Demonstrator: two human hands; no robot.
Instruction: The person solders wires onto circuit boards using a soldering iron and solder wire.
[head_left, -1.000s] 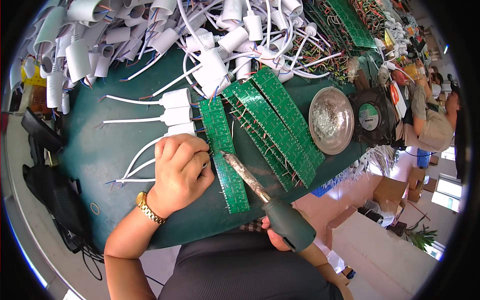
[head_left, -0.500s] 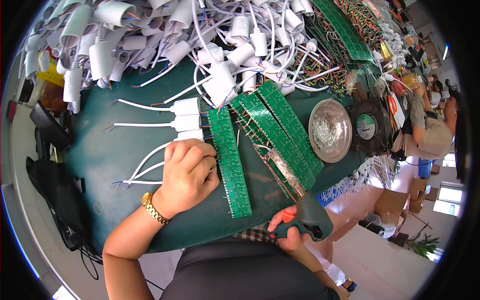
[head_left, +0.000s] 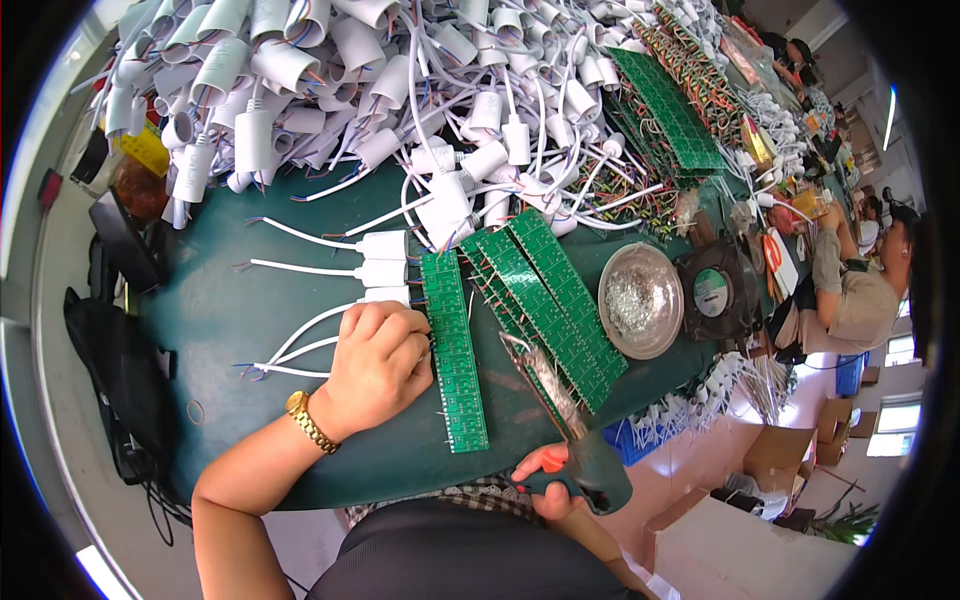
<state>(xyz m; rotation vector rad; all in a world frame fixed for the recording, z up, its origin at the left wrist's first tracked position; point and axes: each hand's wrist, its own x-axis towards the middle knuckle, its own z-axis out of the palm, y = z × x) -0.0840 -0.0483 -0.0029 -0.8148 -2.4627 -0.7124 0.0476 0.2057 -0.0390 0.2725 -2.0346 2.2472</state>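
My left hand (head_left: 382, 358), a gold watch on its wrist, is closed in a pinch at the left edge of a narrow green circuit board strip (head_left: 455, 360). Its fingertips are turned away, hiding what they grip. White cables (head_left: 305, 350) run out from under this hand. Just above it, white lamp sockets (head_left: 384, 245) lie in a row against the strip, cables pointing left. My right hand (head_left: 548, 482) is wrapped around the dark green handle of a soldering gun (head_left: 600, 470) with an orange trigger. The gun's metal barrel slants up-left, its tip between the strip and stacked boards (head_left: 550, 300).
A big heap of white sockets (head_left: 350, 90) covers the table's far side. Right of the stacked boards are a round dish (head_left: 640, 300) of silvery material and a black fan (head_left: 718, 290). A black bag (head_left: 115, 385) hangs at the left edge. Another person (head_left: 865, 310) sits at far right.
The whole view has shifted a little, with the table lower in the picture. My left hand keeps its pinch at the strip, and my right hand still grips the soldering gun.
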